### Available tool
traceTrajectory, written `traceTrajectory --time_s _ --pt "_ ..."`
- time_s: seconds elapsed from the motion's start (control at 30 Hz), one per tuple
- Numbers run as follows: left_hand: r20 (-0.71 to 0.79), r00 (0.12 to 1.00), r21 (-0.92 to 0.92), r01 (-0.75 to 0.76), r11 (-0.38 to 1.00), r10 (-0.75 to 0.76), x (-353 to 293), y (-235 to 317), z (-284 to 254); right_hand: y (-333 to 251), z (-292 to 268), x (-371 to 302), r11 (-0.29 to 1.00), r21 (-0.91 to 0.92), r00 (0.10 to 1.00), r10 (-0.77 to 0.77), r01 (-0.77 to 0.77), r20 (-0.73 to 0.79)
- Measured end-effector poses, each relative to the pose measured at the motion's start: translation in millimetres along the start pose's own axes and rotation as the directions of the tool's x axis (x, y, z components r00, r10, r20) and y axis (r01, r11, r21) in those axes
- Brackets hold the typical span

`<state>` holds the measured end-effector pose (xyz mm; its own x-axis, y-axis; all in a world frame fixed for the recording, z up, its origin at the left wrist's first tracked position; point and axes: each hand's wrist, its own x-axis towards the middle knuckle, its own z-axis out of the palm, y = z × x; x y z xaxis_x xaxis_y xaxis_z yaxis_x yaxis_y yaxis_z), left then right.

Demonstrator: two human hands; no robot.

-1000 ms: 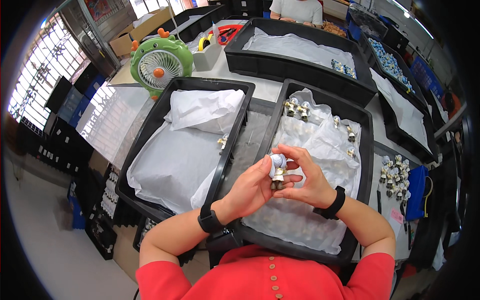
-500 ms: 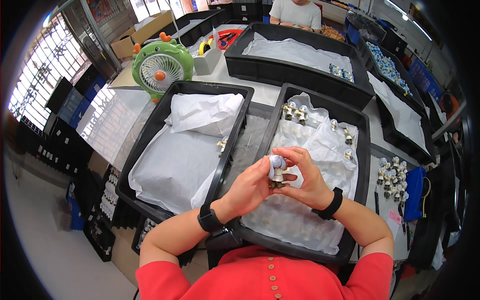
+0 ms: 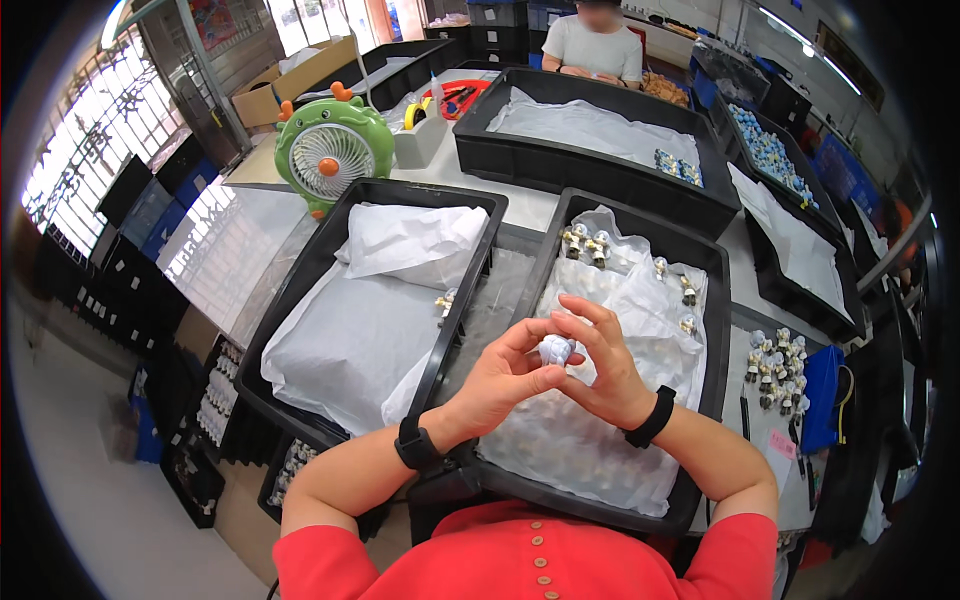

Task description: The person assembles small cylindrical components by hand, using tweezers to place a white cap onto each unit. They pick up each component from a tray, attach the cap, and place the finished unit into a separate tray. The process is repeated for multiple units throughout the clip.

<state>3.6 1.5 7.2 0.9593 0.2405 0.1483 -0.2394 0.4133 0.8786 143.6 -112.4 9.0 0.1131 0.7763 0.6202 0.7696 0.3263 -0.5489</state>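
Pale-headed figurine (image 3: 556, 349) now tips crown-up; left hand (image 3: 497, 382) pinches it, right hand (image 3: 610, 378) curls alongside, contact unclear, above black plastic tray (image 3: 716, 340), whose white paper lining (image 3: 625, 475) probably prevents scuffs.

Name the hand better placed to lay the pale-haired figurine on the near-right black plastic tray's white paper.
Right, probably: both hold the figurine, but the right hand appears over the paper; the left hand sits nearer the tray's left rim.
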Motion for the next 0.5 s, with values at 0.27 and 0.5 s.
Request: traceTrajectory --time_s 0.27,0.5 --pt "-0.307 0.911 -0.149 0.239 0.960 -0.274 -1.5 27.7 0.8 -0.3 -0.6 -1.5 0.982 0.057 0.971 0.168 -0.180 0.171" --pt "-0.302 0.857 0.082 0.460 0.884 -0.418 -5.3 101.2 -43.4 7.5 -4.8 -3.9 0.965 0.039 0.961 0.252 -0.258 0.115"
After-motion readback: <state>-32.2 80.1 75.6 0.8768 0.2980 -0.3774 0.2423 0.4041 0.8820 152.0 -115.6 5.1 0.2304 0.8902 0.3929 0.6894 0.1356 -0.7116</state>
